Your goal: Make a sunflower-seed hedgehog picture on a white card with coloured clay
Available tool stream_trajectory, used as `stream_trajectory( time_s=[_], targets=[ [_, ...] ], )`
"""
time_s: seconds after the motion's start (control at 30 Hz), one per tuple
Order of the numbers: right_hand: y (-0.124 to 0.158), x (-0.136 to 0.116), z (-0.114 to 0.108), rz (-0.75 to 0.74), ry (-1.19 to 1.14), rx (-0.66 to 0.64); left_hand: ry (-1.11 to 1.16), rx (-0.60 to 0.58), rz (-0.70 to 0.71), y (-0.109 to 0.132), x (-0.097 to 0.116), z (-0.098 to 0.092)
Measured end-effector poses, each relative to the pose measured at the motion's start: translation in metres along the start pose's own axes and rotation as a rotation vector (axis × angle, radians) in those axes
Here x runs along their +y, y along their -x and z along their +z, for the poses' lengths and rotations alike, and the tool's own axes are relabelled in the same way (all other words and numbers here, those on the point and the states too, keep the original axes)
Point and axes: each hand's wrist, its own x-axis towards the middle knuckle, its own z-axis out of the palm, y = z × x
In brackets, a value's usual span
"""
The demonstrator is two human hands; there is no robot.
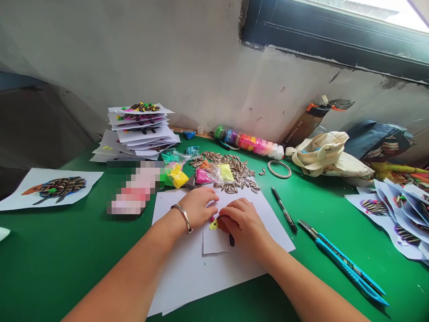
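On a small white sheet (214,243) lies a flat yellow clay piece (213,225) with a dark dot and a pink ball beside it. A dark clay strip (232,240) shows below my right hand (246,223). The fingers of that hand are curled down against the small sheet, and whatever is under them is hidden. My left hand (197,206), with a bracelet at the wrist, rests at the sheet's upper left edge, fingers bent but apart and seemingly holding nothing. Larger white paper (181,277) lies beneath. Striped sunflower seeds (234,167) are heaped beyond both hands.
Clay packets, yellow (177,175) and pink (204,175), lie by the seeds. To the right are a pen (284,210), a blue cutter knife (348,264) and a tape ring (279,169). Stacked seed pictures (142,134) stand back left; more papers (398,214) lie right.
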Motion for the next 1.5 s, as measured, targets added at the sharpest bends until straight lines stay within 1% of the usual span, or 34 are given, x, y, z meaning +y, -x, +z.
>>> stream_trajectory(
  time_s=[0.2, 0.57, 0.73, 0.8, 0.97, 1.23, 1.37, 1.5],
  targets=[
    [0.000, 0.000, 0.001, 0.006, 0.007, -0.019, -0.018, -0.019, -0.003, 0.000, 0.000, 0.003],
    [0.000, 0.001, 0.003, 0.011, 0.013, -0.031, -0.048, 0.004, 0.040, 0.001, 0.000, 0.005],
    [0.003, 0.006, -0.001, 0.033, 0.025, 0.057, -0.023, 0.008, 0.053, 0.001, -0.001, 0.003],
    [0.004, 0.008, -0.003, 0.030, 0.039, 0.073, -0.017, 0.014, 0.054, 0.001, -0.001, 0.003],
    [0.004, 0.008, -0.004, 0.021, 0.084, 0.053, -0.022, 0.014, 0.056, 0.001, 0.001, 0.003],
    [0.001, 0.006, 0.002, 0.073, 0.097, 0.013, -0.026, 0.009, 0.028, 0.002, 0.001, 0.003],
    [0.001, 0.015, -0.003, 0.073, 0.060, 0.049, -0.035, 0.020, 0.037, 0.001, 0.001, 0.002],
    [-0.008, 0.032, -0.016, 0.128, 0.089, 0.102, -0.035, 0.014, 0.038, 0.000, 0.000, 0.001]
  ],
)
